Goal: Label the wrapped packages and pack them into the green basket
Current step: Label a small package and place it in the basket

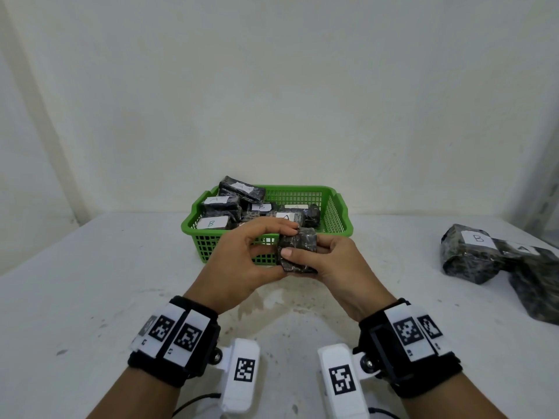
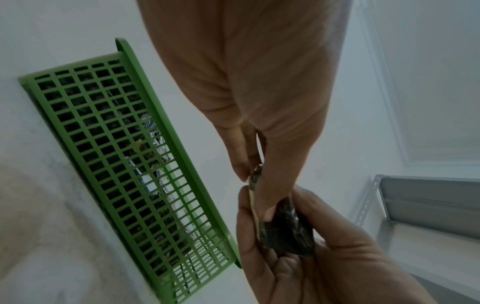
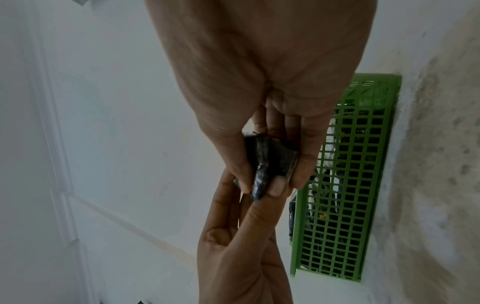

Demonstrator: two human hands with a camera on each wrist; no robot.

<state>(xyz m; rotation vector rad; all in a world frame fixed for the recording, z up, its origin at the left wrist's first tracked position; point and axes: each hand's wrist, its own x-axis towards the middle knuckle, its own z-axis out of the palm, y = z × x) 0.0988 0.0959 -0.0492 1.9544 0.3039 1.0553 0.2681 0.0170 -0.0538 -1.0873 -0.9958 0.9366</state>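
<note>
Both hands hold a small dark wrapped package point(image 1: 302, 241) just above the table, in front of the green basket point(image 1: 340, 207). My left hand point(image 1: 273, 244) pinches its left side, fingers over the top edge. My right hand point(image 1: 320, 252) grips it from the right, thumb pressed on the near face. No label shows on that face. In the left wrist view a pale strip runs along the package point(image 2: 285, 232) edge. The right wrist view shows the package point(image 3: 270, 162) between the fingers of both hands. Several labelled packages point(image 1: 217, 222), marked A or B, lie in the basket.
Two more dark packages lie on the white table at the right, one labelled B point(image 1: 472, 252) and one labelled A point(image 1: 535, 276). A white wall stands close behind the basket. A grey metal shelf point(image 2: 428, 201) is off to the right.
</note>
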